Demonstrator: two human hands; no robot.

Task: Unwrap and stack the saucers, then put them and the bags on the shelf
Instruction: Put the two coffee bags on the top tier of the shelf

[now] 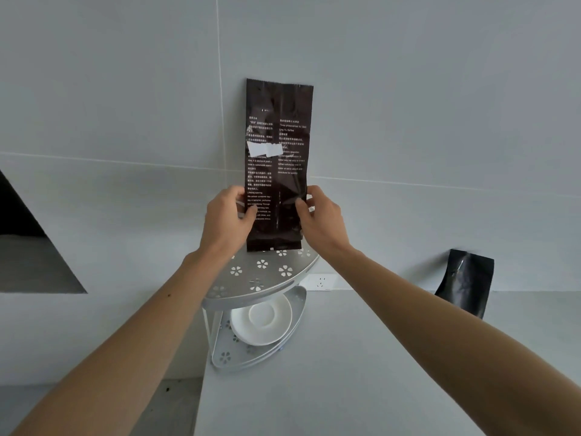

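Note:
A tall, dark brown bag with white print stands upright against the wall, its bottom edge at the top tier of a grey metal corner shelf. My left hand grips the bag's left edge and my right hand grips its right edge, both near the bottom. White saucers lie stacked on the shelf's lower tier. A second black bag leans against the wall on the counter to the right.
The shelf stands on a pale grey counter against a grey tiled wall. A white wall socket sits just right of the shelf. A dark recess opens in the wall at the left.

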